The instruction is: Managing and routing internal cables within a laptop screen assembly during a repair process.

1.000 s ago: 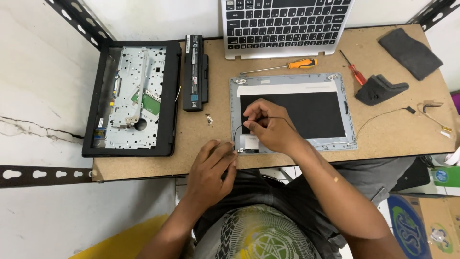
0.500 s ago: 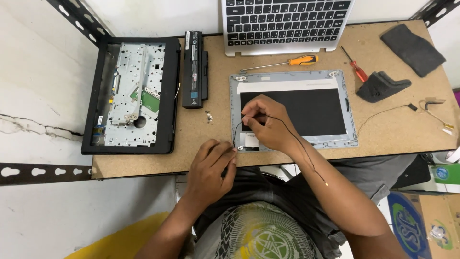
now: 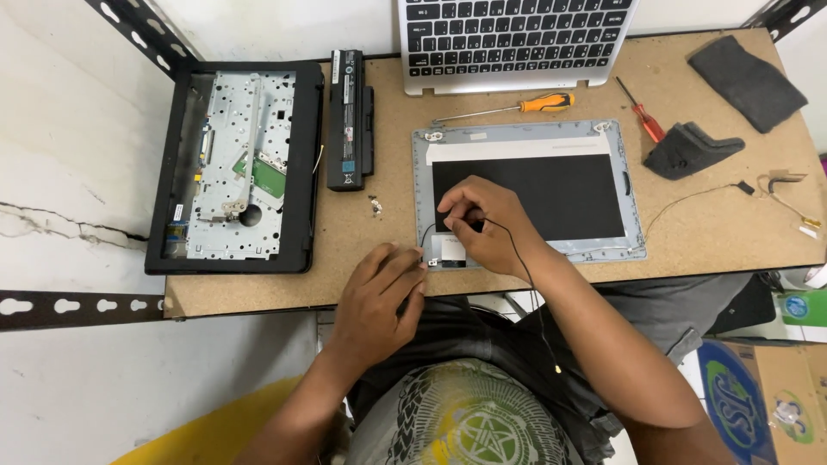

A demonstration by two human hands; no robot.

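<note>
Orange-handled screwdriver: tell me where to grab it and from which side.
Take the orange-handled screwdriver by its thick handle, coming from above. It lies flat on the table between the keyboard and the screen lid, its thin shaft pointing left.

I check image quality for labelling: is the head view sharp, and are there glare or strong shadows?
Head view: sharp and evenly lit; right hand and silver lid panel are crisp, shadows soft, the white wall bright but not blown out.

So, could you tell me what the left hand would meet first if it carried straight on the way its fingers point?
The left hand points up and right, fingertips at the near-left corner of the grey laptop lid panel. Going on, it would probably meet the right hand pinching the thin black cable there, though depth is unclear.
</note>
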